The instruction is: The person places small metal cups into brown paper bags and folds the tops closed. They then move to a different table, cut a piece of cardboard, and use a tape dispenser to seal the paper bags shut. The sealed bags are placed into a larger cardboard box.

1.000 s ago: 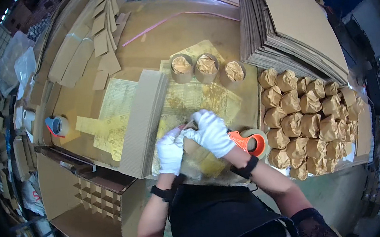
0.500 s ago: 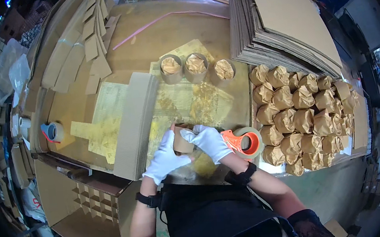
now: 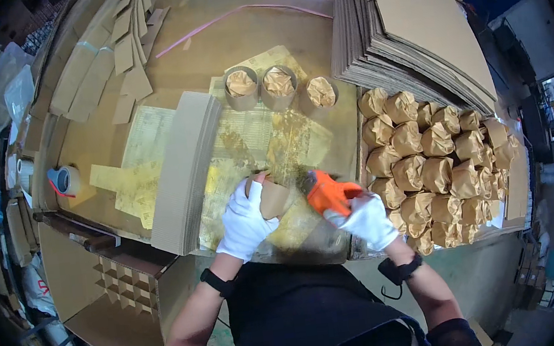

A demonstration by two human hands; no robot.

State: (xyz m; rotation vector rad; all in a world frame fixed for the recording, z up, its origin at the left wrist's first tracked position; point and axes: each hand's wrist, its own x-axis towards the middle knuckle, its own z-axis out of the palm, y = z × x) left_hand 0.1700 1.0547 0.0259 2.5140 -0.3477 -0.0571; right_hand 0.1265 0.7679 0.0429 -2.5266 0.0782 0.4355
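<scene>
My left hand [image 3: 247, 223], in a white glove, is wrapped round a short brown cardboard tube [image 3: 274, 199] near the table's front edge. My right hand [image 3: 367, 220], gloved too, grips an orange tape dispenser [image 3: 329, 193] and holds it just right of the tube, apart from it. The fingers partly hide the dispenser's roll. Farther back stand three cardboard sleeves [image 3: 242, 102] with crumpled brown paper showing in their tops. Left of my left hand lies a long stack of flat cardboard strips [image 3: 185, 173].
Several brown-paper-wrapped bundles [image 3: 439, 171] stand in rows at the right. Behind them rises a tall stack of cardboard sheets [image 3: 426, 16]. A tape roll [image 3: 67, 180] sits at the far left. Below the table's left edge is an open carton [image 3: 117, 328] with a divider grid.
My right hand has left the cardboard tube, moved right and picked up the orange tape dispenser, now lifted and turned. My left hand still holds the tube. The whole view has shifted slightly.
</scene>
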